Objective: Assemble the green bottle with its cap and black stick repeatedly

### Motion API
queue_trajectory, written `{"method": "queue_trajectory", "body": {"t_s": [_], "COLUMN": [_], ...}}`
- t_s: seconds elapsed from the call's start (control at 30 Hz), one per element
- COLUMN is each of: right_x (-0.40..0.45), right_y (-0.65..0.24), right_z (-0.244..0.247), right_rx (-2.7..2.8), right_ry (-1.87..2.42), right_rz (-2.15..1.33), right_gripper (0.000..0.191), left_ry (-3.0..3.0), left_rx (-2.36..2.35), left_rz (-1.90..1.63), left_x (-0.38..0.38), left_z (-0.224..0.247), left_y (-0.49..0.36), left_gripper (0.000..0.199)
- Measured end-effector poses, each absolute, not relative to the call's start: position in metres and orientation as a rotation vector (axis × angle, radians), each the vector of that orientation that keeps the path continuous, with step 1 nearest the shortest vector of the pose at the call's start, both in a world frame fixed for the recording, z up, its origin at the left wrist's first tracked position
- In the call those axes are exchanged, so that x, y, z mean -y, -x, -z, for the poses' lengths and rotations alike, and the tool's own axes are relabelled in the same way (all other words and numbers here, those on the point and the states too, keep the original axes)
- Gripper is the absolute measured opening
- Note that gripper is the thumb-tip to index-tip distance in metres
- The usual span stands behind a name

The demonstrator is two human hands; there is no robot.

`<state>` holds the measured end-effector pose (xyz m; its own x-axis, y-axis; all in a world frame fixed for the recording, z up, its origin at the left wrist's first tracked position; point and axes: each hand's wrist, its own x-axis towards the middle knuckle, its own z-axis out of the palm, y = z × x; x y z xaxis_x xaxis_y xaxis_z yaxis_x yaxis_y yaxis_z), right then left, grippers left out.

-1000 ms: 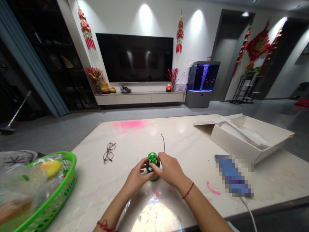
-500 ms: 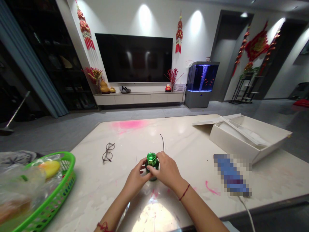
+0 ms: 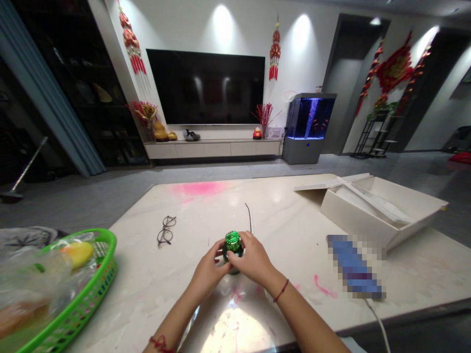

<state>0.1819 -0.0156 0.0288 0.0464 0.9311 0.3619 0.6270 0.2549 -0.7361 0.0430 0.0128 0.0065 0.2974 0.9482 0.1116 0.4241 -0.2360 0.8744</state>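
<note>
A small dark green object with a shiny green ribbed top (image 3: 233, 240) stands on the pale marbled table (image 3: 198, 211), between both hands. Fingers of my left hand (image 3: 211, 267) curve round its left side. My right hand (image 3: 253, 257) wraps its right side, with the thumb across the front. Both hands are closed on it, and its lower part is partly hidden by the fingers. Just beyond my right hand lies a thin black stick or temple arm (image 3: 248, 215). To the left, a pair of glasses (image 3: 167, 230) rests on the table.
A green basket (image 3: 110, 264) with bagged things stands at the left edge. On the right are an open white box (image 3: 360, 220) and a blurred blue flat object (image 3: 355, 267) with a white cable (image 3: 377, 321). A television and a fish tank are beyond the table.
The shiny green top now looks tilted or turned between my hands, its ribbed side more visible. My hands keep nearly the same hold. The whole view has shifted slightly.
</note>
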Motion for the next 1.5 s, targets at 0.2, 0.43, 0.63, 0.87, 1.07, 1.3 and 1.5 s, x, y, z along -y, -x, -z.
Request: {"method": "queue_trajectory", "body": {"t_s": [0.2,0.43,0.63,0.87,1.07,1.3,1.5], "right_x": [0.0130,0.0097,0.0093,0.0097,0.0103,0.0110,0.0122], "right_y": [-0.1779,-0.1774,-0.1817,-0.1839,-0.1830,-0.1831,-0.1855], "right_z": [-0.0265,-0.0248,-0.0225,-0.0237,-0.0248,-0.0254,-0.0289], "right_rx": [1.566,1.557,1.528,1.538,1.518,1.528,1.559], "right_ry": [1.481,1.489,1.498,1.449,1.437,1.420,1.347], "right_rz": [-0.481,-0.471,-0.476,-0.468,-0.479,-0.479,-0.499], "right_gripper": [0.022,0.013,0.025,0.027,0.028,0.030,0.041], "left_ry": [-1.810,-1.787,-1.786,-1.778,-1.776,-1.783,-1.763], "left_rx": [-1.230,-1.209,-1.231,-1.224,-1.225,-1.218,-1.215], "left_rz": [-0.874,-0.850,-0.845,-0.857,-0.853,-0.848,-0.839], "left_x": [-0.0155,-0.0135,-0.0136,-0.0129,-0.0118,-0.0107,-0.0108], "left_z": [-0.0021,-0.0074,-0.0073,-0.0071,-0.0075,-0.0105,-0.0116], "left_y": [-0.0425,-0.0436,-0.0439,-0.0438,-0.0439,-0.0444,-0.0443], "left_gripper": [0.055,0.054,0.057,0.057,0.057,0.056,0.058]}}
